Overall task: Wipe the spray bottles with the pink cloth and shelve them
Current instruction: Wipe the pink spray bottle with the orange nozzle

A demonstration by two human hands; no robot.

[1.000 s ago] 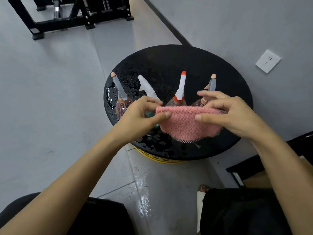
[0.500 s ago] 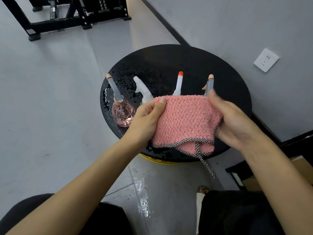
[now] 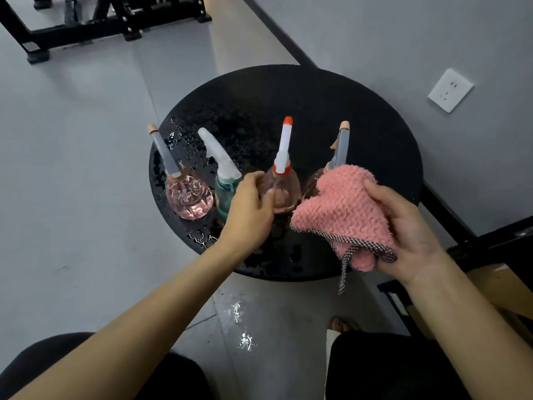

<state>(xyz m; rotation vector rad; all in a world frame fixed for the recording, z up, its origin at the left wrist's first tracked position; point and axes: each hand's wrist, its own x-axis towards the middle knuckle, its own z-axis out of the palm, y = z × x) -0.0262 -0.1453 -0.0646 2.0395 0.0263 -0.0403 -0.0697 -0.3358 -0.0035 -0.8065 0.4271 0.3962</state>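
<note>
Several spray bottles stand in a row on a wet round black table (image 3: 331, 116). From the left: a round pink bottle (image 3: 189, 197) with a grey nozzle, a teal bottle (image 3: 223, 194) with a white nozzle, a pink bottle (image 3: 284, 186) with a red-tipped white nozzle, and a grey-nozzled bottle (image 3: 341, 148) whose body the cloth mostly hides. My left hand (image 3: 249, 209) curls its thumb and fingers round the left side of the red-tipped bottle. My right hand (image 3: 403, 226) grips the bunched pink cloth (image 3: 343, 209) just right of that bottle; a checked edge and loop hang below it.
Water drops cover the table's left and front, and small puddles (image 3: 240, 324) shine on the grey floor below. A black rack (image 3: 490, 243) stands low at the right by the wall. A white socket (image 3: 450, 89) is on the wall. Black metal frames (image 3: 86, 27) stand far left.
My left hand let go of the cloth and moved forward onto the red-tipped bottle. My right hand now holds the cloth alone, bunched and shifted to the right.
</note>
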